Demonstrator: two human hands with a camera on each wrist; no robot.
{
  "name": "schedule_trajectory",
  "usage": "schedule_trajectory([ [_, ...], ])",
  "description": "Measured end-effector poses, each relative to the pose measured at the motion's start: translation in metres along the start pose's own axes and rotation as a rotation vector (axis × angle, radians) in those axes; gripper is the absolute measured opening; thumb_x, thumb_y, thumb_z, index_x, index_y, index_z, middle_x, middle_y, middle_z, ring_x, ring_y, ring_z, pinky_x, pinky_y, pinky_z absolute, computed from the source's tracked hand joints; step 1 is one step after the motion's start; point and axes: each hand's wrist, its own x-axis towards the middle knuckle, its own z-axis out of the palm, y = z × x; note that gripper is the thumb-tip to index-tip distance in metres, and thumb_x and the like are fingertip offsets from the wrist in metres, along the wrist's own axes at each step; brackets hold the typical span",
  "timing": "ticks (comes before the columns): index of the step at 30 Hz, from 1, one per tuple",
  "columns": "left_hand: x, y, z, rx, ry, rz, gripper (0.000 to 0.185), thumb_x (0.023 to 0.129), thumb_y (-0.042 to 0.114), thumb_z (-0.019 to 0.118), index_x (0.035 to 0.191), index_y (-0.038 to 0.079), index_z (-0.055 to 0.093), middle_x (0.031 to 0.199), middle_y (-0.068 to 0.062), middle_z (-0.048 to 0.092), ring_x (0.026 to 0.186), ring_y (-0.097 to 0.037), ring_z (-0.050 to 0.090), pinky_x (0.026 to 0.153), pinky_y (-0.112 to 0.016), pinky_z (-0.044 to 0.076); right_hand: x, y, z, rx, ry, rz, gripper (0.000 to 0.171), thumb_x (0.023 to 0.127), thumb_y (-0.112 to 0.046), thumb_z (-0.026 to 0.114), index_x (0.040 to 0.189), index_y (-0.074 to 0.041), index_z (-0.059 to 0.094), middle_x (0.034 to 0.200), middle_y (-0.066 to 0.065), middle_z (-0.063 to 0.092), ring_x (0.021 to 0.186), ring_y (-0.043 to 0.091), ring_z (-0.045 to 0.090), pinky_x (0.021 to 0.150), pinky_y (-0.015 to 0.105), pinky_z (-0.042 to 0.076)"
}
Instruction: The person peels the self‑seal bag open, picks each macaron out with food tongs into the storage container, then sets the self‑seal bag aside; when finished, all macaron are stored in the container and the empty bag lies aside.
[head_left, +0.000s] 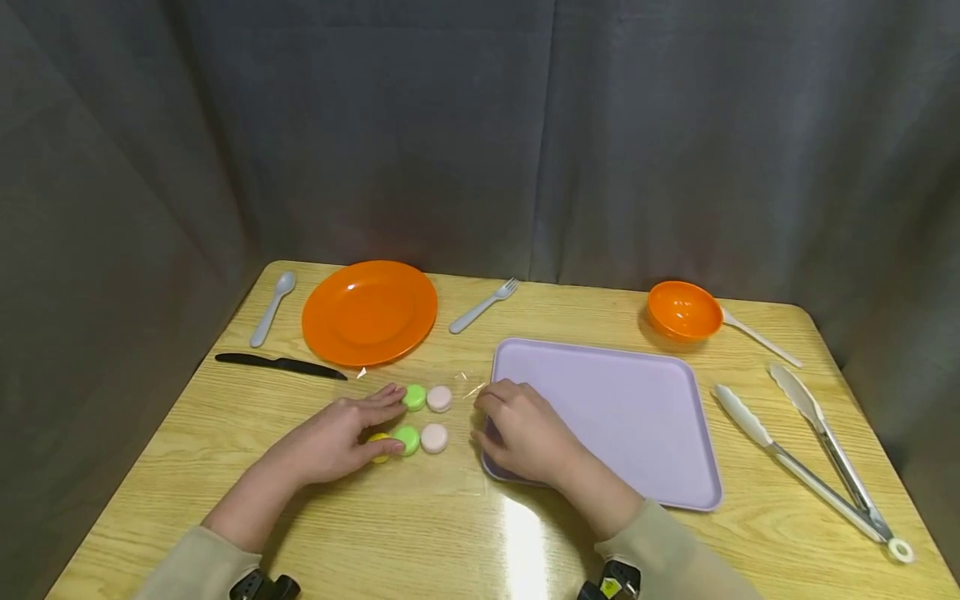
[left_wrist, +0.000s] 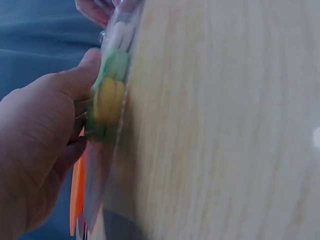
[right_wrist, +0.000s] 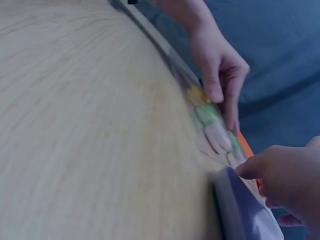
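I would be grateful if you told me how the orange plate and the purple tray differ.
The orange plate is round, while the purple tray is rectangular with rounded corners. The tray is the larger of the two; the plate is smaller. The plate lies farther back, whereas the tray reaches nearer the person, with the right hand at its left edge. Both lie flat on the wooden table.
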Motion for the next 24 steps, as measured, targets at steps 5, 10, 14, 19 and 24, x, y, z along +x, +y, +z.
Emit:
schedule_trajectory([
  [5, -0.001, 0.006, 0.002, 0.076, 0.036, 0.022, 0.05, 0.103, 0.035, 0.072, 0.141, 0.003, 0.067, 0.155, -0.012, 0.052, 0.147, -0.029, 0.044, 0.117, -0.051, 0.04, -0.002, -0.006, 0.009, -0.1, -0.061, -0.061, 0.021, 0.095, -0.029, 0.077, 0.093, -0.009, 0.074, 0.118, 0.012, 0.073, 0.119, 0.03, 0.065, 0.114, 0.053, 0.044],
  [10, 0.0, 0.009, 0.006, 0.114, 0.08, 0.043, 0.038, 0.103, 0.027, 0.073, 0.133, 0.005, 0.073, 0.149, -0.012, 0.059, 0.141, -0.03, 0.053, 0.113, -0.05, 0.045, -0.003, -0.011, 0.012, -0.098, -0.126, -0.032, 0.034, 0.1, -0.04, 0.072, 0.1, -0.006, 0.075, 0.129, 0.017, 0.071, 0.131, 0.033, 0.061, 0.121, 0.056, 0.035],
  [14, 0.0, 0.01, 0.008, 0.166, 0.139, 0.069, 0.028, 0.102, 0.022, 0.075, 0.126, 0.008, 0.078, 0.14, -0.01, 0.066, 0.133, -0.028, 0.061, 0.108, -0.049, 0.05, -0.004, -0.012, 0.01, -0.09, -0.143, -0.007, 0.05, 0.1, -0.047, 0.071, 0.119, -0.001, 0.073, 0.135, 0.018, 0.068, 0.136, 0.035, 0.057, 0.122, 0.058, 0.03],
  [19, 0.002, 0.012, 0.008, 0.202, 0.192, 0.058, 0.02, 0.102, 0.02, 0.076, 0.118, 0.011, 0.081, 0.133, -0.007, 0.071, 0.126, -0.026, 0.066, 0.103, -0.046, 0.055, -0.004, -0.008, 0.007, -0.138, -0.216, 0.006, 0.08, 0.097, -0.062, 0.067, 0.144, 0.002, 0.06, 0.154, 0.019, 0.054, 0.147, 0.037, 0.044, 0.125, 0.061, 0.022],
  [24, 0.003, 0.014, 0.008, 0.191, 0.207, 0.029, 0.02, 0.104, 0.021, 0.073, 0.12, 0.01, 0.078, 0.133, -0.009, 0.071, 0.125, -0.026, 0.067, 0.102, -0.046, 0.055, -0.004, -0.005, 0.005, -0.168, -0.297, 0.015, 0.098, 0.094, -0.073, 0.062, 0.155, 0.003, 0.049, 0.164, 0.02, 0.04, 0.154, 0.036, 0.033, 0.125, 0.065, 0.015],
])
